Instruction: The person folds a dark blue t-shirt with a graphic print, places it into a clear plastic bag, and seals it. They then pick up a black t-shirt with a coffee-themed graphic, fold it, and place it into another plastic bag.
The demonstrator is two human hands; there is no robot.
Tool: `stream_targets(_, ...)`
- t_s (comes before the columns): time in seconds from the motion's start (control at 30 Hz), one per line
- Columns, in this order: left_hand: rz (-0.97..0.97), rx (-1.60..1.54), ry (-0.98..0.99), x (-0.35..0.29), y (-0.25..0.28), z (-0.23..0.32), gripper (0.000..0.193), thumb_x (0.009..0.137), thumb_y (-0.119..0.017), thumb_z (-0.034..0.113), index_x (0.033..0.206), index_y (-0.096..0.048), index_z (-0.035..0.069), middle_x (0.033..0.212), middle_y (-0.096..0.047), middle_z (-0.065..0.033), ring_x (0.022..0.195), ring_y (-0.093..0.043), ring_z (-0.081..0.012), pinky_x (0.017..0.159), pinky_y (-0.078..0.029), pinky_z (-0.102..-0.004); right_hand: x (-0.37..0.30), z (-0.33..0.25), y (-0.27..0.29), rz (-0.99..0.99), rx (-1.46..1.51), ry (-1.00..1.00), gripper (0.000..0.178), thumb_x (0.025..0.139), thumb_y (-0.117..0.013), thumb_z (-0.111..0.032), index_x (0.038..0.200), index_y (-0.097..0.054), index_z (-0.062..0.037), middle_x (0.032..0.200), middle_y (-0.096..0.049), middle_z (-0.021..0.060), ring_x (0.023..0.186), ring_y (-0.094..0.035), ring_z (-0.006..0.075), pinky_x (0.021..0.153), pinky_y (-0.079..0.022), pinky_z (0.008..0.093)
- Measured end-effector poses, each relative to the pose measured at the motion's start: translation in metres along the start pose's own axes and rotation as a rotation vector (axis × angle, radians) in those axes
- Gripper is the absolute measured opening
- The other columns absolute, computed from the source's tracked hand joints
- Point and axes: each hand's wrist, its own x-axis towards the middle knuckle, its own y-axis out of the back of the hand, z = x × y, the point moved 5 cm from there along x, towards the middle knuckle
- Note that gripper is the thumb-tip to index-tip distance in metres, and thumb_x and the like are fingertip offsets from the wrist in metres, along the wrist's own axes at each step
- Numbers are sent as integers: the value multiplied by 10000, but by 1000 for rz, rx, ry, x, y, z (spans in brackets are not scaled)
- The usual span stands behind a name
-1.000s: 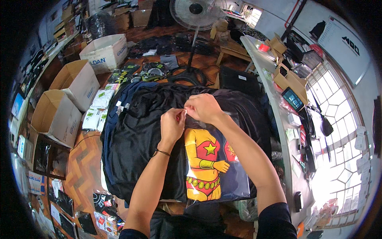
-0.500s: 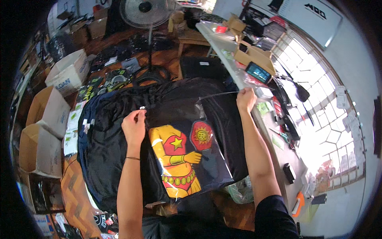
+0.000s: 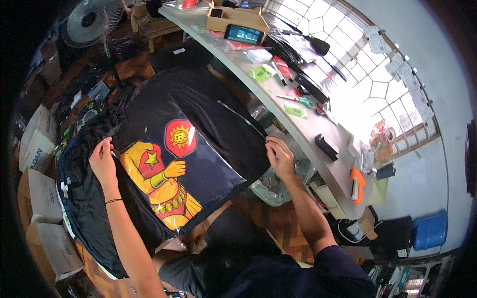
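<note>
A dark folded shirt in a clear plastic bag (image 3: 213, 171) lies on a heap of black garments (image 3: 149, 94). Its front carries a yellow-and-red printed figure holding a red paddle shape with a sun. Beside the bag's upper left corner is my left hand (image 3: 103, 161), fingertips pinched on a small whitish bit too small to name. Off to the right, the fingers of my right hand (image 3: 281, 158) are closed on the lower end of a thin pale strip (image 3: 238, 115), which stretches up and left over the black cloth, apart from the bag.
A long table (image 3: 330, 184) on the right bears scissors (image 3: 298, 101), a black stapler-like object (image 3: 326, 147), an orange-handled tool (image 3: 357, 184) and a phone (image 3: 243, 34) against a cardboard box. White cartons (image 3: 49, 248) line the left. A standing fan (image 3: 94, 22) is behind.
The view has swung right, showing more of the table. My right hand has come down from beside the table's edge, still with the strip. My left hand remains pinched near the bag's corner.
</note>
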Motion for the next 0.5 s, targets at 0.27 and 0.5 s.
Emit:
stream_targets(0.27,-43,32,-15,4,-2,-4,288,1081,-668,264,1190,-821,45,896,-734,5,806,-626,-73,741,-500,-244,-123,174,-4,-679,-768,-515,72,826,-793,-161,850,-789,-94,1007,-780,154,879,-759,385,814,-623,466)
stream_targets(0.5,-52,116,-24,9,13,-3,294,1081,-664,268,1224,-817,63,939,-755,0,818,-619,-73,761,-506,-241,-114,155,27,-1142,-590,-603,323,789,-758,-111,1103,-831,-132,1215,-764,194,1187,-712,388,1025,-571,495)
